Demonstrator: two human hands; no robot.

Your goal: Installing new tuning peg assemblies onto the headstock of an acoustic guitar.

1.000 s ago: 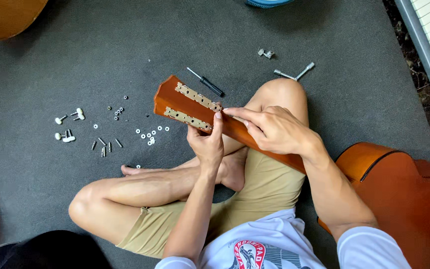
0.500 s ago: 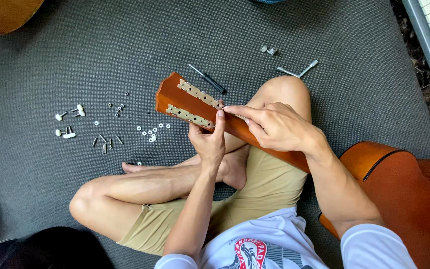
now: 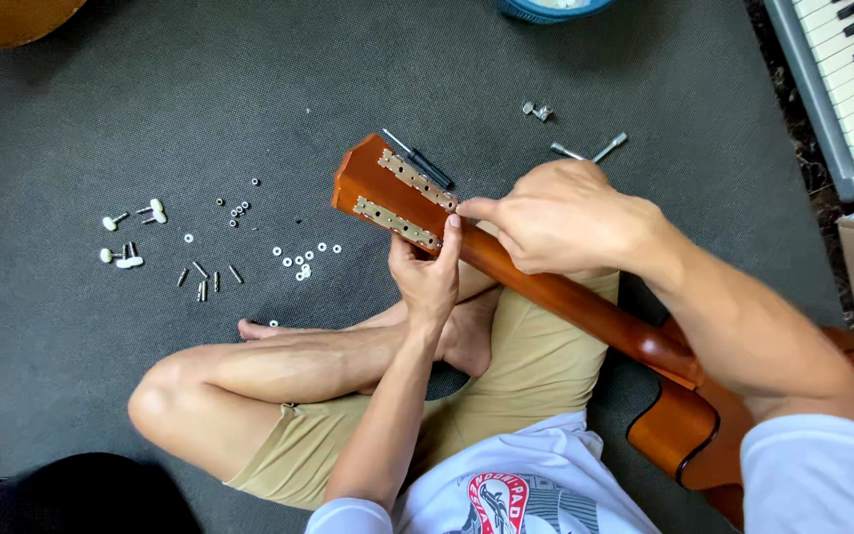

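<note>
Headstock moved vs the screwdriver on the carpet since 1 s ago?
No real shift. The headstock lies just left of the black screwdriver as before, with the left hand and right hand on it; only the camera drifted.

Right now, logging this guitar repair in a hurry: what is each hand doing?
Left hand: gripping the guitar headstock from below, fingertip on its metal plate.
Right hand: closed over the neck, fingertips pinching at the headstock's base.

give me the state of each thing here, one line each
guitar: across the lap, headstock stripped of tuners
left hand: gripping the neck from below
right hand: fingertips on the metal plate
screwdriver: lying on the carpet, untouched
tuning pegs: removed, loose on the carpet
washers: scattered loose
</note>
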